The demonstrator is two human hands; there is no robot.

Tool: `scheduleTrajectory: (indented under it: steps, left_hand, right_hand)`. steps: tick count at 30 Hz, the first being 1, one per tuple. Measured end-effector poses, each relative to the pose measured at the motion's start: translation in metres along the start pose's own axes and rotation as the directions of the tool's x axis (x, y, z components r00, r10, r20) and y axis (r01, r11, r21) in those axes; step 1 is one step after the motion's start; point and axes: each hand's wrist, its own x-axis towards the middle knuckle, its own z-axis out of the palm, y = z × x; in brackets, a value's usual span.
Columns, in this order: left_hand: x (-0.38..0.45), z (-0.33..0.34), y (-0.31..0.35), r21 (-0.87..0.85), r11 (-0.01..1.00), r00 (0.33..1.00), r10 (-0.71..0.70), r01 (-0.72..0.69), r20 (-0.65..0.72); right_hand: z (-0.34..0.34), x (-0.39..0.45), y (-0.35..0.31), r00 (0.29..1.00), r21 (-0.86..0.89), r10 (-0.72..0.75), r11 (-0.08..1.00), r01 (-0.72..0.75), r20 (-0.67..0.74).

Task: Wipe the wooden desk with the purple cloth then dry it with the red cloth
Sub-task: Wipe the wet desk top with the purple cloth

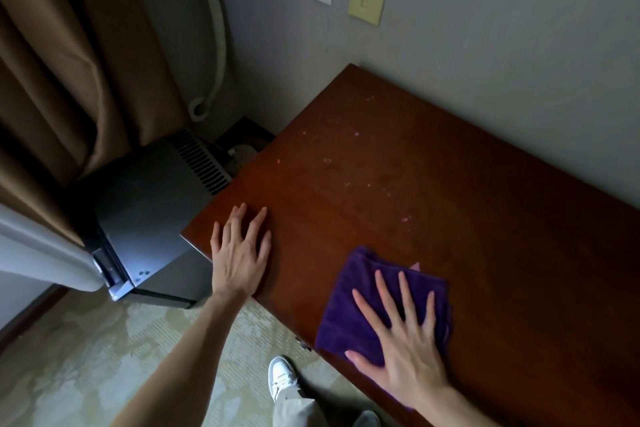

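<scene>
Purple cloth (367, 302), folded to a rough square, lies flat on the counter (433, 191) near its front edge. The right hand (405, 340) rests on top, palm down, fingers spread wide and pointing toward the wall; it pins the cloth by pressure and grips nothing. The left hand (239, 253) lies flat and open on bare wood by the counter's left front corner, well apart from the cloth and holding nothing; it looks like a brace.

Pale specks and smears (360, 163) are scattered over the wood beyond the cloth, toward the wall and slightly left. That is the relation to watch: the dirt lies ahead of the right hand's fingertips, so the likely stroke pushes away from the body. The counter's long axis runs off to the right along the wall, and a wide stretch there also appears undone.

Judgement: the wiping stage is early, with most of the surface yet to cover. The right hand is the working one.

No red cloth is in view. A dark appliance (145, 204) sits lower, just left of the counter.
</scene>
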Motion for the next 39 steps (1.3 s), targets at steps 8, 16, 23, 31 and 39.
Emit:
scheduleTrajectory:
  steps: [8, 16, 23, 31, 39]
  left_hand:
    - [0.005, 0.006, 0.001, 0.007, 0.999, 0.996, -0.041, 0.042, -0.082]
    - [0.005, 0.008, -0.001, -0.017, 1.0, 0.995, -0.026, 0.024, -0.096]
    - [0.004, 0.008, -0.004, -0.022, 1.0, 0.997, -0.01, 0.008, -0.083]
    - [0.01, 0.007, 0.008, 0.029, 1.0, 1.0, 0.002, -0.003, 0.022]
    - [0.029, 0.019, 0.044, 0.092, 0.991, 0.993, 0.092, -0.098, 0.069]
  right_hand:
    - [-0.038, 0.212, 0.0, 0.996, 0.124, -0.076, 0.989, 0.08, -0.042]
    - [-0.071, 0.407, -0.025, 0.999, 0.112, -0.034, 0.993, 0.035, -0.005]
    - [-0.052, 0.303, -0.01, 0.997, 0.167, -0.003, 0.986, 0.015, -0.075]
    - [0.0, -0.029, 0.042, 0.972, 0.074, 0.232, 0.971, -0.229, -0.043]
    - [-0.008, 0.032, 0.068, 0.977, 0.069, 0.214, 0.975, -0.213, -0.003]
